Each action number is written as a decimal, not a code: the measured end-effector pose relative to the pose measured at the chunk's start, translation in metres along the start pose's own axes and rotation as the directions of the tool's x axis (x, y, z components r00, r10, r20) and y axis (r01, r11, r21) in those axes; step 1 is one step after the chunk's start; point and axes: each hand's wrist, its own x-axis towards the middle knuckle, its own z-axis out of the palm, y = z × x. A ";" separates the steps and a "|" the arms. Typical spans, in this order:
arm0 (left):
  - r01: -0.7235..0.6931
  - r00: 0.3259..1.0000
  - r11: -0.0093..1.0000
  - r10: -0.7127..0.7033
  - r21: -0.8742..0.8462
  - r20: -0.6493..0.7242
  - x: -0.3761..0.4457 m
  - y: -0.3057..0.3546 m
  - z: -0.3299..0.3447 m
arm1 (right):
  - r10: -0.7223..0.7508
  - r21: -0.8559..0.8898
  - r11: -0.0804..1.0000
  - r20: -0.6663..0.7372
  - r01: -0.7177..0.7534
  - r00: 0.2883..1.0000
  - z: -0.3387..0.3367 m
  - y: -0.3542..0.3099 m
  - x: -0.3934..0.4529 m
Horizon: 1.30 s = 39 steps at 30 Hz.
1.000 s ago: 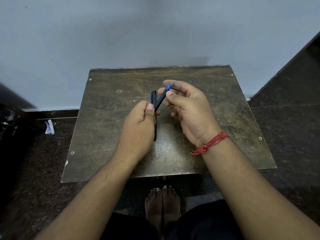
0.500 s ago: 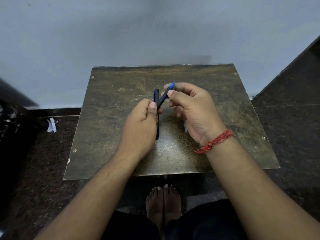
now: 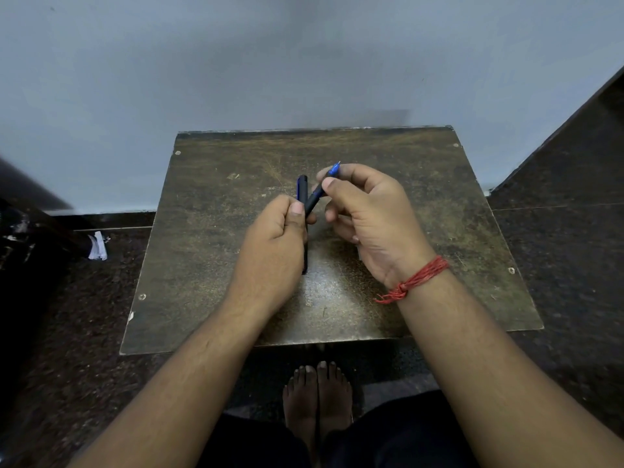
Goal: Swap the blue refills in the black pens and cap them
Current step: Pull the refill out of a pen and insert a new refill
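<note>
Over the middle of the small brown table (image 3: 209, 231) I hold a black pen (image 3: 312, 200) with a blue tip that points up and away. My right hand (image 3: 364, 217) pinches the pen near its blue front end between thumb and forefinger. My left hand (image 3: 273, 244) grips the pen's lower barrel. A second black pen (image 3: 302, 188) with a blue clip lies on the table beneath, its far end showing above my left thumb and its near end below my palm.
The table stands against a pale wall (image 3: 304, 62). Dark speckled floor (image 3: 557, 265) surrounds it, with a white scrap (image 3: 97, 246) at the left. My bare feet (image 3: 317, 390) are under the table's near edge.
Both hands hold the same pen as before. The hands have barely moved; my right fingers have shifted slightly on the pen's front end.
</note>
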 end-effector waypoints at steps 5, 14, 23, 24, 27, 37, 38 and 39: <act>-0.008 1.000 1.000 0.008 0.006 0.001 0.000 0.000 0.001 | 0.012 0.032 0.999 -0.006 -0.012 1.000 -0.001 0.000 0.000; 0.003 1.000 1.000 -0.003 0.007 0.004 -0.002 0.002 0.000 | -0.012 -0.054 0.999 -0.056 0.009 0.998 -0.001 0.000 0.000; 0.005 1.000 1.000 -0.005 -0.004 0.013 -0.001 0.001 0.000 | 0.021 -0.011 1.000 -0.078 -0.022 0.997 -0.001 -0.005 -0.002; 0.004 1.000 1.000 -0.004 -0.001 0.012 -0.001 0.001 0.000 | 0.001 -0.047 0.999 -0.092 -0.005 0.996 -0.001 -0.003 -0.002; -0.002 1.000 1.000 0.002 -0.001 0.013 -0.001 0.001 0.000 | -0.027 -0.072 0.997 -0.095 0.020 0.995 -0.001 -0.001 -0.001; 0.004 1.000 1.000 -0.005 0.006 0.025 0.000 -0.001 -0.002 | 0.019 0.021 1.000 -0.048 -0.018 0.999 -0.002 -0.006 -0.002; 0.006 1.000 1.000 -0.006 0.001 0.028 0.000 -0.001 -0.002 | 0.021 0.025 0.999 -0.048 -0.020 0.999 -0.002 -0.006 -0.002; 0.007 0.999 1.000 -0.007 -0.005 0.032 0.000 -0.001 -0.002 | 0.024 0.029 0.999 -0.049 -0.022 0.999 -0.002 -0.005 -0.002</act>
